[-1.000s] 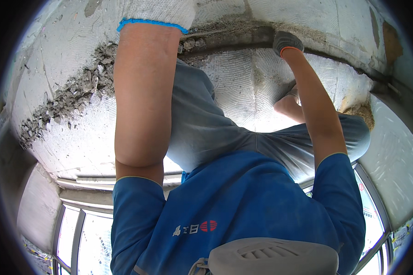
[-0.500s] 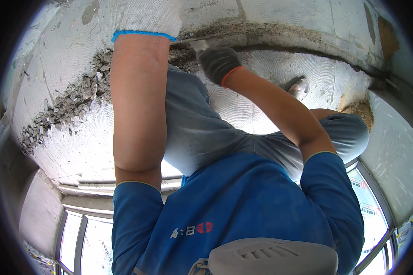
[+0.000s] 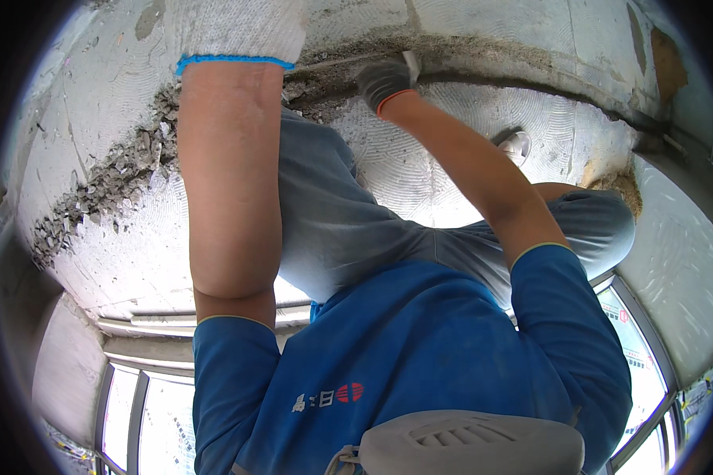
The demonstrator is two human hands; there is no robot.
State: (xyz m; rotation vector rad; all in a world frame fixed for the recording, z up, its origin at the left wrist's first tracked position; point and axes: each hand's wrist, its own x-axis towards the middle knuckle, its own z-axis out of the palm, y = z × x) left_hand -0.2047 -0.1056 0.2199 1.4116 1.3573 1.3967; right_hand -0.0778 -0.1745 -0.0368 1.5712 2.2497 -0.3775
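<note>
My right hand [image 3: 384, 81], in a dark grey glove with an orange cuff, is closed at the dusty groove [image 3: 483, 77] along the foot of the wall. A short, pale, flat-ended tool [image 3: 411, 63] sticks out beyond its fingers; the glove hides the rest, and I cannot make out its exact kind. My left hand [image 3: 242, 28], in a white knitted glove with a blue cuff, reaches up toward the wall. Its fingers lie beyond the top of the view, so their grip is hidden.
Broken rubble [image 3: 111, 178] lies in a band across the floor at left. A rough grey wall [image 3: 483, 24] rises ahead. My shoe [image 3: 516, 146] rests on the ridged floor at right, near a brown sandy patch [image 3: 627, 194]. Windows [image 3: 162, 419] stand behind me.
My right hand has moved right and slightly up along the groove, and its tool now points upward rather than left. The left arm has shifted slightly left.
</note>
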